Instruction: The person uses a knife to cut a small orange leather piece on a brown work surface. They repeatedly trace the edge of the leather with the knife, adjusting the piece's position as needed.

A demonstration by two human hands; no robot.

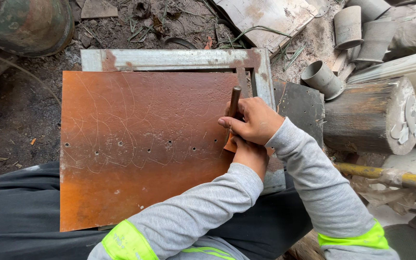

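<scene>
A dark metal rod (234,102) is standing nearly upright near the right edge of a rusty orange steel sheet (136,144), its lower end hidden behind the fingers gripping it. The right hand (252,120) is closing around the rod's lower part, fingers curled tight on it and thumb pointing left. The left hand (250,154) is lying just under the right one, pressing against the sheet's right edge; its fingers are hidden beneath the right hand, so whether they are closed on anything cannot be told. Both arms are wearing grey sleeves (309,178) with bright yellow-green bands. A row of 8 or so small punched holes (148,150) is running across the middle of the sheet, among faint scratched curves. The sheet is resting on a pale, rust-spotted metal frame (169,58) that is showing along its far edge and right side, and its near edge is lying over the person's dark trousers. Beyond the frame's right side a dark plate (300,105) is lying on the ground, beside a wooden log (367,118) on its side. Several grey pipe sections (321,78) are sitting near the upper right corner, and a yellow bar (386,177) is crossing at the right.
</scene>
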